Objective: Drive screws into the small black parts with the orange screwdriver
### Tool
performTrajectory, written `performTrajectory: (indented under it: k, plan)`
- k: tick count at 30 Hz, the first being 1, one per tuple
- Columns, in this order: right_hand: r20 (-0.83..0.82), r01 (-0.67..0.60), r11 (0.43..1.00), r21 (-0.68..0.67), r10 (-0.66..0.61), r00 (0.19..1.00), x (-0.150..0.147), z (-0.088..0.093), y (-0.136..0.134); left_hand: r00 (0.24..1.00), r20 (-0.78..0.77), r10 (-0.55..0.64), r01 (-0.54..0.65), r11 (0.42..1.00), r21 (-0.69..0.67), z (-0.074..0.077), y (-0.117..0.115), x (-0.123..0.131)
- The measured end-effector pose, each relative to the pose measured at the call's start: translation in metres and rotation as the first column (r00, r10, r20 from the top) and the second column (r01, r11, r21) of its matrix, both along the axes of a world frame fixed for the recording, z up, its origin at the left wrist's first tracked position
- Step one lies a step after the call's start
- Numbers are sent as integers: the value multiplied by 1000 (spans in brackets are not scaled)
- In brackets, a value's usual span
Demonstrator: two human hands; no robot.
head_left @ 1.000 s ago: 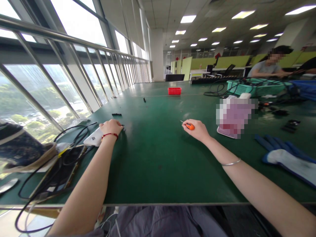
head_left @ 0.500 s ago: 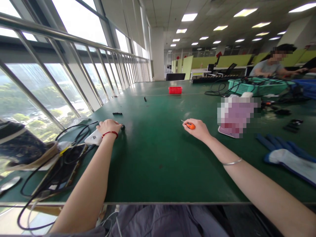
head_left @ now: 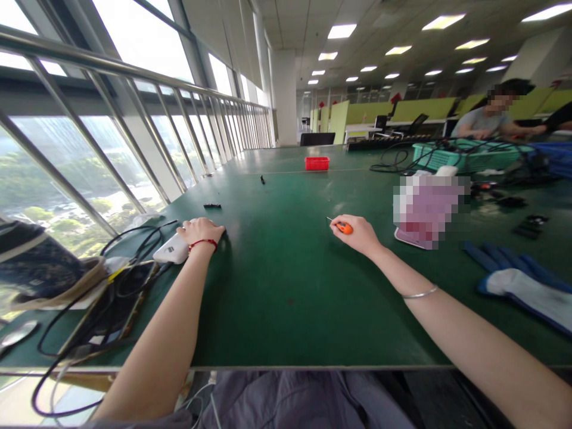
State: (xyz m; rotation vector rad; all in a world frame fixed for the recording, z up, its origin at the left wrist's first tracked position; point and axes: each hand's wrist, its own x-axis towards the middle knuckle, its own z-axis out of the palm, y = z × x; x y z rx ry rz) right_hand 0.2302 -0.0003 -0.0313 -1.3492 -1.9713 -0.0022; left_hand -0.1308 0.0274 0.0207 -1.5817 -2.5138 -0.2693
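My right hand (head_left: 355,233) is closed around a screwdriver with an orange handle (head_left: 344,227); its thin metal tip points left, above the green table (head_left: 277,286). My left hand (head_left: 203,229) rests palm down at the left side of the table, its outer fingers spread and the others partly hidden behind the back of the hand. By its thumb is a small black piece (head_left: 224,232), mostly covered. A white device like a power bank (head_left: 172,250) lies just left of this hand. Another short black piece (head_left: 212,206) lies beyond it.
At left are black cables (head_left: 149,238), an opened flat device (head_left: 118,304) and a dark cloth item (head_left: 40,262). A red tray (head_left: 317,164) stands far off. At right lie a pink-purple phone-like item (head_left: 417,235), blue-white gloves (head_left: 518,286) and a green basket (head_left: 469,158). A person sits behind.
My left hand has shifted slightly to the right and now covers more of the small black piece. My right hand and the screwdriver are almost still.
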Motion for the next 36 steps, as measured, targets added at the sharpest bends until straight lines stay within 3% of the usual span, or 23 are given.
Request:
performTrajectory:
  k: [17, 28, 36]
  plan:
    - [-6, -2, 1000, 6, 2, 1000, 0, 1, -1, 997, -73, -17, 17, 1000, -9, -6, 4, -2]
    - [15, -10, 1000, 17, 10, 1000, 2, -2, 2, 997, -39, -67, 67, 998, -7, -5, 6, -9]
    - [21, -3, 1000, 5, 3, 1000, 1, 0, 0, 994, 80, -68, 73, 996, -52, 2, 2, -10]
